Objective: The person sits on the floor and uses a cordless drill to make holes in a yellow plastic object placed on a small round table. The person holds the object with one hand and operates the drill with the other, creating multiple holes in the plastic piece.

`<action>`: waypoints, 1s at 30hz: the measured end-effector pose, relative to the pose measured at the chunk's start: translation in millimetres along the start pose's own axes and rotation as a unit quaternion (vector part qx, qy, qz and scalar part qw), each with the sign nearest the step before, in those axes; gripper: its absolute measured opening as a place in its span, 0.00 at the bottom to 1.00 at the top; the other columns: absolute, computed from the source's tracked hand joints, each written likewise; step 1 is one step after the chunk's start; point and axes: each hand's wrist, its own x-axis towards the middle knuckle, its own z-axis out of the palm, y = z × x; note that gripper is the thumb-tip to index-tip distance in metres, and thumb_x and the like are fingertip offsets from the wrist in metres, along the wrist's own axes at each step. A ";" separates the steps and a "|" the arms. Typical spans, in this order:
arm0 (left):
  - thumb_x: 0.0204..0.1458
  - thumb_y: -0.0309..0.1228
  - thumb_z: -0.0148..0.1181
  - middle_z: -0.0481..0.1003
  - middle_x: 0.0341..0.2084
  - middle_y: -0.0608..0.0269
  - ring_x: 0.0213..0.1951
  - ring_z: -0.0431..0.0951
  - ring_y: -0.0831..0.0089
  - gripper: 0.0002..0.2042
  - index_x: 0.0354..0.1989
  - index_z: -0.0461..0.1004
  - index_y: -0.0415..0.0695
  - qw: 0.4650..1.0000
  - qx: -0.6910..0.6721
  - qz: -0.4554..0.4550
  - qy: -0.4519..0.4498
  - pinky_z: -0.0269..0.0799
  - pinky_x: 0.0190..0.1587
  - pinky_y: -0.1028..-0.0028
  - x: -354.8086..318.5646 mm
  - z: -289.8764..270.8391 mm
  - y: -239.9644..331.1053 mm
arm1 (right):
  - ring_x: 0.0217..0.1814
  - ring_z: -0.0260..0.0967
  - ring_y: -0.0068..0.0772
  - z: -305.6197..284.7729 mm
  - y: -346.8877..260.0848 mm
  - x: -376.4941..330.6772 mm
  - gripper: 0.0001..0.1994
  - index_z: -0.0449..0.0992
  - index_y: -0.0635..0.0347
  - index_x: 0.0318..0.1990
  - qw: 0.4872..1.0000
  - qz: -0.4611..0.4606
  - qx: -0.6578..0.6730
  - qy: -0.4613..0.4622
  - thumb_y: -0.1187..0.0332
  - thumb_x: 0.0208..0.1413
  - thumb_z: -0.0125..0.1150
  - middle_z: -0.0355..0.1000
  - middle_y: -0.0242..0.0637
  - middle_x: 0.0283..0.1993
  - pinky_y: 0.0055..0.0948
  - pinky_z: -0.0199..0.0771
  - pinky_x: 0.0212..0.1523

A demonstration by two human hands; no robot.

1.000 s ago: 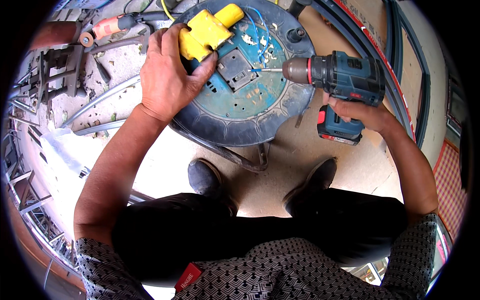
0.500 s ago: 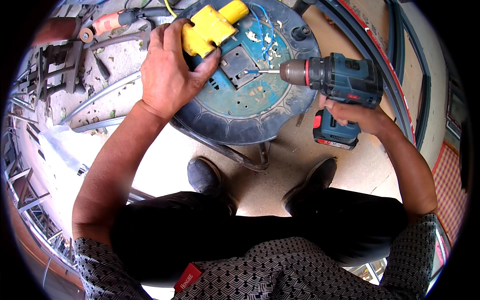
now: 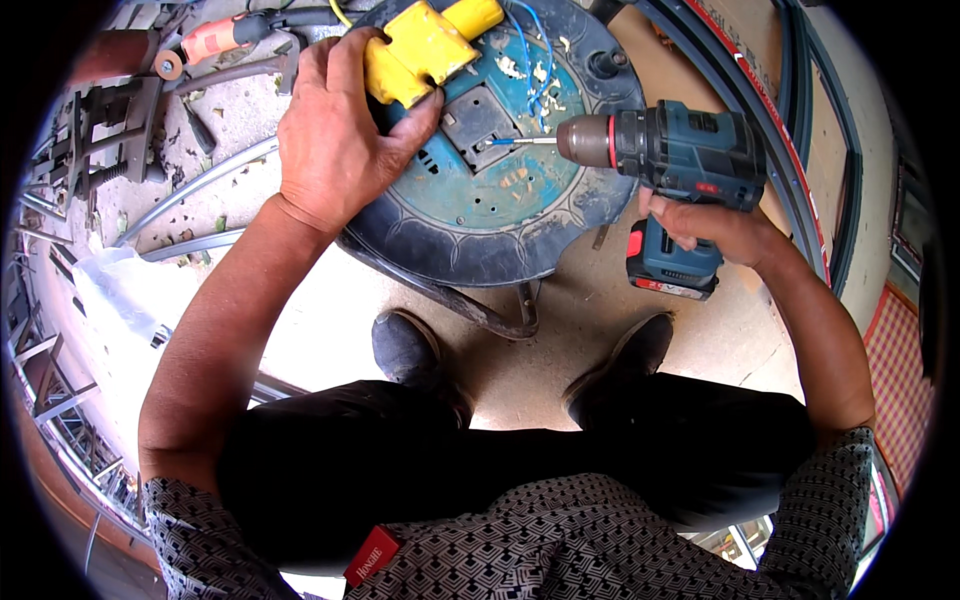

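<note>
Now left hand [image 3: 335, 130] grips yellow socket block [image 3: 420, 50] on reel [image 3: 480, 215]; right hand [image 3: 715, 225] clasps drill [image 3: 680, 160].

The left hand [image 3: 335, 130] lies palm down, with the fingers spread and curled forward and the thumb stretched toward the right hand. Its bare forearm comes up from the lower left, almost straight. The right hand [image 3: 705, 225] is closed in a grip, knuckles outward, and its forearm bends in from the lower right.
</note>
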 end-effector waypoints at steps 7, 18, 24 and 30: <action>0.53 0.53 0.78 0.73 0.58 0.38 0.53 0.83 0.42 0.42 0.70 0.69 0.41 1.000 -0.007 -0.011 -0.006 0.84 0.52 0.53 0.7 -1.2 2.0 | 0.26 0.63 0.16 6.8 -7.1 -0.7 0.12 0.82 0.56 0.47 1.000 0.013 0.001 0.025 0.61 0.62 0.73 0.75 0.25 0.32 0.26 0.66 0.29; 0.53 0.51 0.78 0.71 0.61 0.35 0.55 0.81 0.38 0.42 0.70 0.68 0.40 0.999 -0.025 -0.026 -0.016 0.83 0.55 0.52 1.1 -3.8 4.9 | 0.44 0.78 0.29 9.3 -0.4 -10.3 0.23 0.82 0.57 0.57 0.994 0.005 -0.089 0.069 0.57 0.58 0.77 0.82 0.36 0.46 0.35 0.81 0.49; 0.53 0.51 0.77 0.71 0.60 0.35 0.55 0.81 0.38 0.41 0.70 0.68 0.39 0.999 -0.032 -0.022 -0.015 0.83 0.55 0.52 1.3 -5.3 4.6 | 0.55 0.80 0.38 4.0 17.1 -28.0 0.29 0.78 0.57 0.63 0.964 -0.070 -0.219 0.133 0.58 0.57 0.81 0.81 0.42 0.54 0.41 0.81 0.60; 0.53 0.50 0.78 0.72 0.59 0.37 0.54 0.81 0.40 0.40 0.69 0.69 0.40 0.999 -0.042 -0.021 -0.014 0.83 0.54 0.52 1.5 -7.2 3.4 | 0.53 0.81 0.40 -3.1 19.7 -71.2 0.28 0.78 0.58 0.62 0.944 -0.116 -0.276 0.140 0.59 0.56 0.81 0.81 0.43 0.52 0.40 0.82 0.55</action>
